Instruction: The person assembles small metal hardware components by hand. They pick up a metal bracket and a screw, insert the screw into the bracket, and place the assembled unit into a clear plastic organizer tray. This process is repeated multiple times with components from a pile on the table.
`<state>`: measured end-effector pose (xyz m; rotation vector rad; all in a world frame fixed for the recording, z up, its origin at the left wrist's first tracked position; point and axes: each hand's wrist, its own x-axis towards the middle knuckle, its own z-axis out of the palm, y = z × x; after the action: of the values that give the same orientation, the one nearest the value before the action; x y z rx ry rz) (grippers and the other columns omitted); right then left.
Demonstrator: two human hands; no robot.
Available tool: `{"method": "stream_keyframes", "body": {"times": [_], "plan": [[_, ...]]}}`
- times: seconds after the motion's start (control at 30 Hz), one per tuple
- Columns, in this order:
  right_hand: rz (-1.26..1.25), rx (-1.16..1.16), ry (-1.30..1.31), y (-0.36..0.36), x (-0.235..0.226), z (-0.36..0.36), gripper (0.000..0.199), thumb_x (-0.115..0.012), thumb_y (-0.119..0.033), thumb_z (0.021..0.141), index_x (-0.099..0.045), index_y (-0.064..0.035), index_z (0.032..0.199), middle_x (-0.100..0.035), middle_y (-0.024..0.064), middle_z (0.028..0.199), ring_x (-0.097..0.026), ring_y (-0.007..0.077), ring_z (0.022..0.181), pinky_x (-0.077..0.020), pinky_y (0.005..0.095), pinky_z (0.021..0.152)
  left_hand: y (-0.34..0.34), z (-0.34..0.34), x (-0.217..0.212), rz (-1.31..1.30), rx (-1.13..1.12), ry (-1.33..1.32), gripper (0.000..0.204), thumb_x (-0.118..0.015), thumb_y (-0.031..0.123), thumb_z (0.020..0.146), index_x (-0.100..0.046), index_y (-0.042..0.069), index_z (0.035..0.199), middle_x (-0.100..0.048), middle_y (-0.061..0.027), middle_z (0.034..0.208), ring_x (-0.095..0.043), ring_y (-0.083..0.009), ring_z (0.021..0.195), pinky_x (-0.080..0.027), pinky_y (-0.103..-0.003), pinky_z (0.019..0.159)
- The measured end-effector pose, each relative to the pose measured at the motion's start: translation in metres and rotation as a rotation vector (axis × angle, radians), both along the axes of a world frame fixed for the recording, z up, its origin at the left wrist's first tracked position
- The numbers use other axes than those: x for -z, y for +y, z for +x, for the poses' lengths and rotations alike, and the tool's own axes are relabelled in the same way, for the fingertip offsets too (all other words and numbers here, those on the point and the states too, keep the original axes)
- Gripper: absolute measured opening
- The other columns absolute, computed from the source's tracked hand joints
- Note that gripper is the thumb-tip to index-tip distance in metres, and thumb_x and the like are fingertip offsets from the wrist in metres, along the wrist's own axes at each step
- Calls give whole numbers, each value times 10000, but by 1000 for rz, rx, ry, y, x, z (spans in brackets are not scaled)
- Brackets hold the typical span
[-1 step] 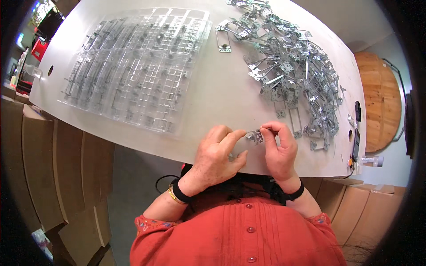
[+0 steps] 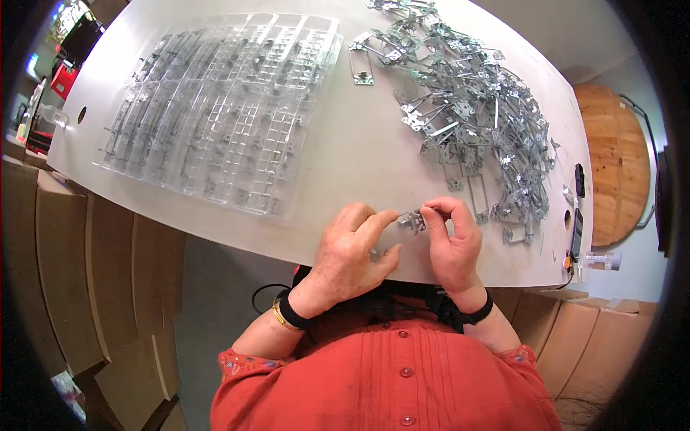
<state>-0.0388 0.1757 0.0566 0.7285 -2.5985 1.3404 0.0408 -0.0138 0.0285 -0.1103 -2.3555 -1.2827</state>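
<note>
Low over the table's near edge, my right hand pinches a small silvery metal bracket between thumb and fingertips. From the other side, my left hand reaches to the same bracket, its index fingertip against the left end. The left thumb stands apart from that finger. A bit of metal shows in the gap between them, and the other left fingers curl underneath, mostly hidden. Beyond my right hand spreads a tangled heap of similar metal brackets, with plates joined by thin rods.
Clear plastic trays with rows of metal parts in their slots cover the table's left side. One loose bracket lies beside the heap. A phone-like dark device rests at the right edge. Cardboard boxes stand by the table.
</note>
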Motion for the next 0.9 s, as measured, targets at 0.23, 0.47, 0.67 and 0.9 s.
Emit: {"method": "stream_keyframes", "body": {"times": [0.23,0.47,0.67,0.9], "plan": [[22,-26,32,0,0,-2,119,-771,-40,1029,-713,-36,1132,-738,116,996,-720,250,834,-586,355,772,0,-1,-2,-6,4,4,528,-894,112,762,-748,64,1267,-642,-132,990,-642,-322,877,-537,-443,757],[21,-27,10,0,-2,-1,125,-770,-31,1026,-712,-30,1137,-747,125,1016,-732,256,849,-592,358,779,-1,0,-4,-8,14,-10,514,-885,99,773,-721,49,1258,-624,-134,995,-633,-341,900,-542,-457,786],[-1,-39,6,-1,-1,-2,128,-776,-22,1019,-707,-24,1128,-746,124,1019,-731,254,858,-593,358,784,-1,0,-4,3,14,1,516,-883,93,771,-721,50,1258,-624,-134,988,-630,-338,892,-543,-454,786],[5,-43,-9,1,0,-3,135,-771,-14,1018,-711,-26,1138,-740,126,1034,-719,255,860,-588,355,782,0,0,-4,-4,14,-14,518,-887,95,769,-729,56,1261,-633,-136,999,-638,-335,897,-546,-451,782]]}}
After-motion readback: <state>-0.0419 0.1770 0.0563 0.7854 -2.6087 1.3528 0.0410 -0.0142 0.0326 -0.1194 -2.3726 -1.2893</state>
